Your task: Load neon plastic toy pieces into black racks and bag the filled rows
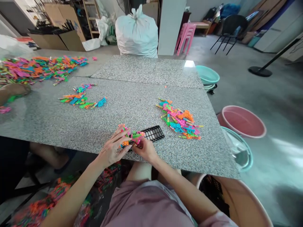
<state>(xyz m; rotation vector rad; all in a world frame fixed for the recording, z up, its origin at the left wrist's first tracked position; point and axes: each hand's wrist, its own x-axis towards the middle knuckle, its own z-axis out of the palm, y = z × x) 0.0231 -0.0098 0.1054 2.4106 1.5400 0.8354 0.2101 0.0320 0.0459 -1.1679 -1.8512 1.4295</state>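
Observation:
A black grid tray lies near the front edge of the speckled table, its left part filled with small bright plastic pieces. My left hand rests over that left end, fingers stretched out and touching orange and pink pieces. At the tray's middle, my right hand has its fingers bent together around a green and pink plastic piece. Just right of the tray is a loose pile of colourful plastic pieces, some with pencil-like striped ends. Their exact kind is too small to make out.
More pieces lie to the left, with a large heap farther back. Another person's hand is at the left edge. A white sack stands behind the table; basins stand along its right side.

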